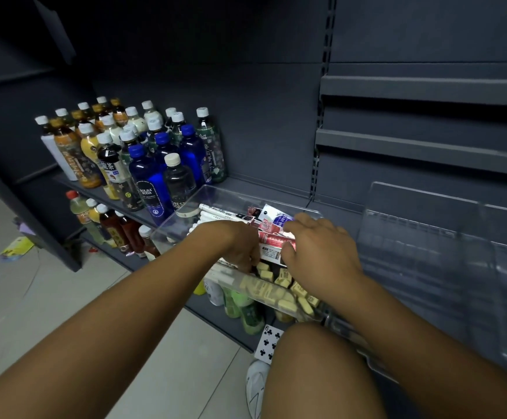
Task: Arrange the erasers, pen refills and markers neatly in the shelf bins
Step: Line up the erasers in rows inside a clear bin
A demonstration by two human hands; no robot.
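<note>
White markers (225, 213) lie left-to-right in the bin (167, 234). The right hand (318, 252) pinches red refills (271, 238). The left hand's (240, 249) grip is unclear.

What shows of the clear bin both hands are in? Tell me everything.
The clear bin is a transparent, plastic-looking rectangular tub with low walls. It sits level on the dark shelf, just right of the bottles. White markers lie at its left, red-and-white refill packets in the middle, and pale yellow erasers against its front wall. The left hand reaches down among the erasers, and the right hand grips the refill packets.
</note>
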